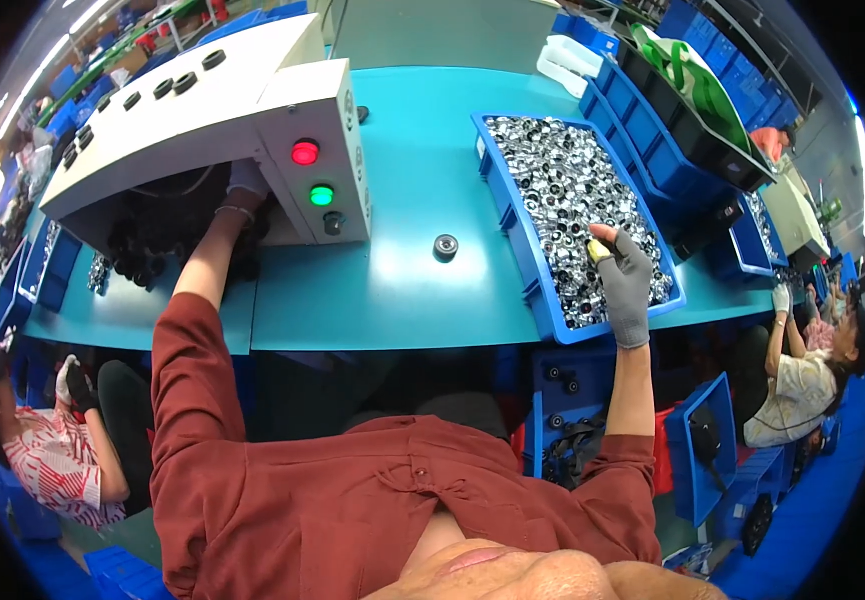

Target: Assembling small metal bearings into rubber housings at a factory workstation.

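Below the table edge, a blue tub [538,432] holds small black wheels and a dark tangle too shadowed to make out; the table hides part of it. On the table [418,140], the gloved right hand [625,285] reaches over the near end of a long blue bin [515,235], heaped with shiny metal parts [568,190]. Its thumb, wrapped in yellow, and forefinger lie close together; whether they pinch a part cannot be told. Well apart from it, the left hand [247,182] is inside a white machine [315,108], its fingers hidden by the housing, so its grip cannot be told either. Dark round parts [138,252] are piled in that shadowed opening, hard to separate. One dark round piece [446,247] sits alone between machine and bin. Black rings [185,83] rest on the machine's top. Beyond the bin, a black crate [675,115] carries a green-and-white bag [688,75], hiding much of the blue crates [618,105] beneath.
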The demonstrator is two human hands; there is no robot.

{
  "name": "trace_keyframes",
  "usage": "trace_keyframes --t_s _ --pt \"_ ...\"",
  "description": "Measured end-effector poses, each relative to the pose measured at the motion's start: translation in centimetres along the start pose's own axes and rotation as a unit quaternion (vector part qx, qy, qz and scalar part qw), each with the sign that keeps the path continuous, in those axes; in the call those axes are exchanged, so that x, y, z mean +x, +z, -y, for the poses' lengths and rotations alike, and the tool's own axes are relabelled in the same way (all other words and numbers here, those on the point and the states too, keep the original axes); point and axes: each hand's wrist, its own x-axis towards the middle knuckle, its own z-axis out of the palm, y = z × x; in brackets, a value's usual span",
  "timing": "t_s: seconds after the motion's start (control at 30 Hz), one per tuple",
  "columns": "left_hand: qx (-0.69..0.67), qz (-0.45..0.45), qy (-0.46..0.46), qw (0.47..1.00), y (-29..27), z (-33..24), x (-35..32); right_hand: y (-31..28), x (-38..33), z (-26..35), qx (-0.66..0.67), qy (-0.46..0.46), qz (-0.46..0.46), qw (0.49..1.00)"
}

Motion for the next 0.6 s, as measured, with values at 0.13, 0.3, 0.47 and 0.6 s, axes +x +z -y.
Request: trace_keyframes --t_s 0.13,0.3,0.47,0.6 --pt "0.311 0.071 -0.002 0.948 -3.4 -10.1 -2.3 -1.2 -1.1 -0.5 0.026 0.002 -0.021 0.999" --pt "0.1 -0.042 -0.136 0.985 -7.4 -21.5 -7.4 -1.3 -1.1 -0.4 0.041 0.005 -0.01 0.999" --pt "-0.185 0.03 -0.125 0.974 -8.6 -25.6 -14.5 -1.4 -3.0 1.0 0.134 0.038 -0.006 0.99" --pt "-0.489 0.114 -0.23 0.834 -5.3 -33.8 -21.6 0.2 -5.3 2.6 0.29 0.089 0.07 0.95"
